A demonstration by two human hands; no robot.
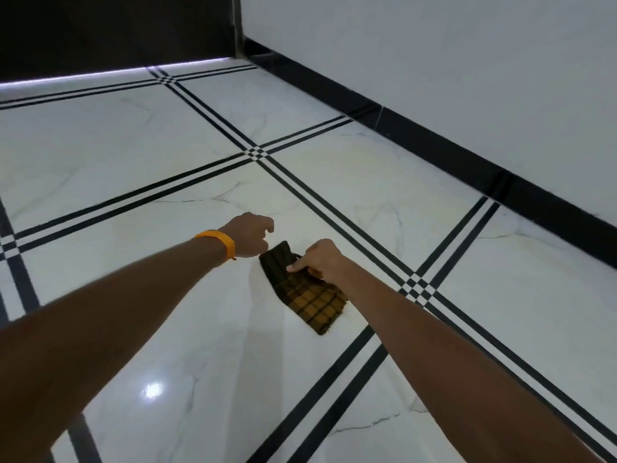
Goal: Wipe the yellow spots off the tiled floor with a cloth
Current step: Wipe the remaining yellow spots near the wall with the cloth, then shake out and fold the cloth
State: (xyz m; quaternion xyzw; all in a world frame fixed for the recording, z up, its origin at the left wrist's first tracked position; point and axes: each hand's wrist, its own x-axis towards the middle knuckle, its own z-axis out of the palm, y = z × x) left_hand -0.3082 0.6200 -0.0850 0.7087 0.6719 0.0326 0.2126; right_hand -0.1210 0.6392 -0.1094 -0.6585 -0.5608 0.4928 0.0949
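Cloth [305, 292], checked brown and orange, is pinched at its upper edge by my right hand [322, 262], low over the white tiled floor [187, 329]. My left hand [250, 233], orange wristband [222, 245] behind it, curls its fingers at the cloth's far corner; I cannot tell whether it grips. Black skirting [434, 135] lines the wall beyond.

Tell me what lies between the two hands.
In the head view, the far end of the dark brown and orange checked cloth lies between the left hand and the right hand, which grips it.
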